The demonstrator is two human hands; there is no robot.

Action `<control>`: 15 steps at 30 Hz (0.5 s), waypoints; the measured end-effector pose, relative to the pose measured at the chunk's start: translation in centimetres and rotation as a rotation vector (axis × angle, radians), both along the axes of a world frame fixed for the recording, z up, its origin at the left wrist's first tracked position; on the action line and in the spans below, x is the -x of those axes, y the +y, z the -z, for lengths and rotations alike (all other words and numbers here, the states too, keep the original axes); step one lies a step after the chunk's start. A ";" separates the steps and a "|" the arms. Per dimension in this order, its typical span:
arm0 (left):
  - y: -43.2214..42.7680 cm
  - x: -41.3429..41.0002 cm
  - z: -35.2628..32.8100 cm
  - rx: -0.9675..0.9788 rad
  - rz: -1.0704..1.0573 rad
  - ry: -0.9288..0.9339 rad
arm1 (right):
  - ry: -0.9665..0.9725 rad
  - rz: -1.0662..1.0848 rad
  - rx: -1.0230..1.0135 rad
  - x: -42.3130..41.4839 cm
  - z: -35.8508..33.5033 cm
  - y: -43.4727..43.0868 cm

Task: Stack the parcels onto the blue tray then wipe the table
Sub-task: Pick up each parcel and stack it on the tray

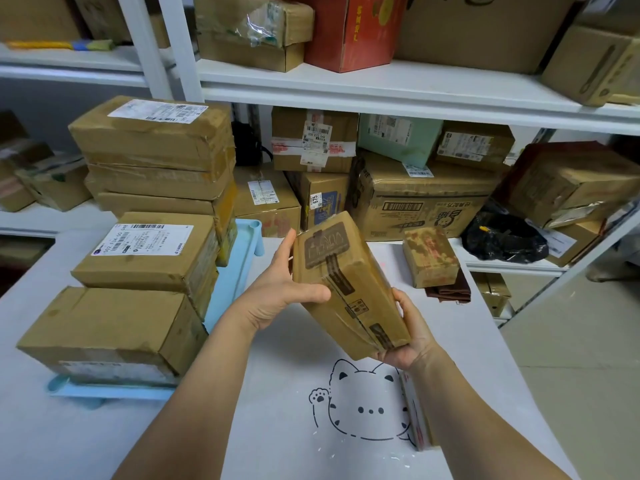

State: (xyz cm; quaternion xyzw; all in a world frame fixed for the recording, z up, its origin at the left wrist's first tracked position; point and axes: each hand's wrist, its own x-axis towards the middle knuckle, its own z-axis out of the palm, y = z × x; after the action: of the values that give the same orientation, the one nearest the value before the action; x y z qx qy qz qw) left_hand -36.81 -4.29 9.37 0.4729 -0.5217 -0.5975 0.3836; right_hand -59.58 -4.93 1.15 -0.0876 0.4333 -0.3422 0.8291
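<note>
Left of my left hand [277, 292] the blue tray [239, 258] carries stacked parcels [145, 251]. Between both hands I hold 1 tilted parcel [349, 285] — left thumb and fingers clasp its upper side, my right hand [408, 337] grips its lower corner. Right of it, 1 small parcel [431, 258] sits on a brown cloth [450, 292].

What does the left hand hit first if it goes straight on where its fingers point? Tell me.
Probably the carton with the 675 sticker. The fingers of the left hand, alongside the taped parcel, point up and away toward it; depth is unclear.
</note>
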 end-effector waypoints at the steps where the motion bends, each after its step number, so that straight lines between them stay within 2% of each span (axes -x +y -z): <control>1: 0.0 0.1 0.0 0.009 -0.015 -0.056 | 0.057 -0.003 0.006 0.0 0.1 0.0; 5: 0.3 0.9 -0.5 0.067 -0.057 -0.288 | 0.425 0.038 0.019 -0.3 0.2 -0.1; 10: 0.8 2.1 -0.4 0.196 -0.145 -0.527 | 0.662 0.283 0.191 -1.0 -2.9 -0.6; 12: 0.9 2.3 0.0 0.221 -0.171 -0.592 | 0.698 0.251 0.332 -1.6 -5.2 -0.9; 15: 0.8 2.7 0.5 0.258 -0.187 -0.654 | 0.814 0.055 0.490 -3.0 -8.0 -1.1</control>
State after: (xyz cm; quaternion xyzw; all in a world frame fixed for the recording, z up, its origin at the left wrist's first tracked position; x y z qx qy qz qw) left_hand -39.53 -3.50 8.87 0.6324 -0.6425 -0.3063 0.3057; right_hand -56.55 -6.03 9.18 -0.3960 0.6316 -0.3938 0.5378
